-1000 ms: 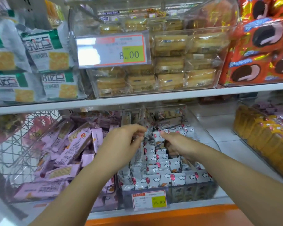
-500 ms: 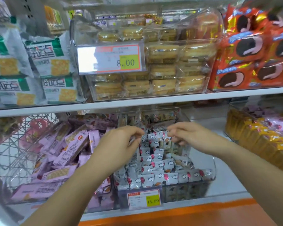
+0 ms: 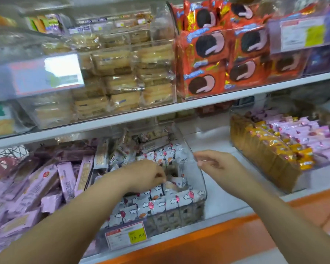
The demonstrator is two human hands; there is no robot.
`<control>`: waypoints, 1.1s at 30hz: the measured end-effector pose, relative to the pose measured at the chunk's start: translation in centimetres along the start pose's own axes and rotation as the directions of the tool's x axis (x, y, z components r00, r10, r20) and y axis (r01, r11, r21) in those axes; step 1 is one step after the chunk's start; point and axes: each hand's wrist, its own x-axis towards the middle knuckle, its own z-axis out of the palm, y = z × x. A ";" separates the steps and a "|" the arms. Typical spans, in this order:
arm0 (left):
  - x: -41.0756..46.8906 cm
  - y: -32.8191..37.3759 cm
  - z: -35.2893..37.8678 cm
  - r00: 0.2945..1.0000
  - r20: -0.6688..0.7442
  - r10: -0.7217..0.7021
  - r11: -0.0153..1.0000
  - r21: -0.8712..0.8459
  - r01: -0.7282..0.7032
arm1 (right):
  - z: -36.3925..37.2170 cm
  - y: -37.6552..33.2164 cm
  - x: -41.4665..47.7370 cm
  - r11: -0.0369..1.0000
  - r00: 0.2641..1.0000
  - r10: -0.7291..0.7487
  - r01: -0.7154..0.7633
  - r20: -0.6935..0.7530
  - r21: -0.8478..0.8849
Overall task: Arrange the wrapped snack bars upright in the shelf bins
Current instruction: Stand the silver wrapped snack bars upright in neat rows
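Left hand: I am watching my left hand reaching down into the clear bin, knuckles up and fingers curled. The tips are sinking among the wrappers, and I cannot tell whether they are pinching one bar or only pressing on the row.
Right hand: my right hand is hovering just outside the bin's right wall, fingers relaxed and loosely spread, carrying nothing. I cannot tell whether the fingertips are touching the rim.
Snack bars: the white wrapped snack bars, printed with clouds and red balloons, are standing upright in packed rows below my left wrist. Just past my fingertips a gap is showing, with a bar or two leaning in it.
Price tag: a price tag is hanging on the bin's front, beneath my left forearm.
Left of my left arm: lilac packs are lying jumbled at all angles.
Right of my right hand: gold-wrapped packs are standing in a row, well apart from the bin.
Above both hands: a white shelf is carrying pale cakes and orange cookie packs.
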 end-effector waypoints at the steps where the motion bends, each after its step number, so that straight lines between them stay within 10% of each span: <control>1: -0.1 -0.3 0.1 1.000 0.012 -0.012 1.000 0.011 0.012 | -0.1 0.1 0.0 1.000 1.000 0.000 0.000 0.014 0.002; 10: 0.0 1.0 -1.2 0.997 -0.071 0.016 0.988 -0.150 -0.027 | -0.3 0.5 0.1 0.998 0.997 -0.003 -0.001 0.075 0.056; 17: 1.7 2.7 -0.5 0.996 0.080 -0.045 0.995 0.087 0.038 | -0.3 0.4 0.2 0.997 0.996 0.003 -0.010 0.084 0.080; 26: -0.3 2.5 -3.0 0.913 -0.392 -0.113 0.881 -0.464 -0.090 | -0.7 -0.7 0.1 0.998 0.994 -0.069 0.070 -0.087 0.009; 33: -1.2 3.8 -3.1 0.830 -0.525 -0.188 0.796 -0.577 -0.184 | 0.5 -2.8 -1.0 0.976 0.976 -0.215 0.213 -0.032 -0.048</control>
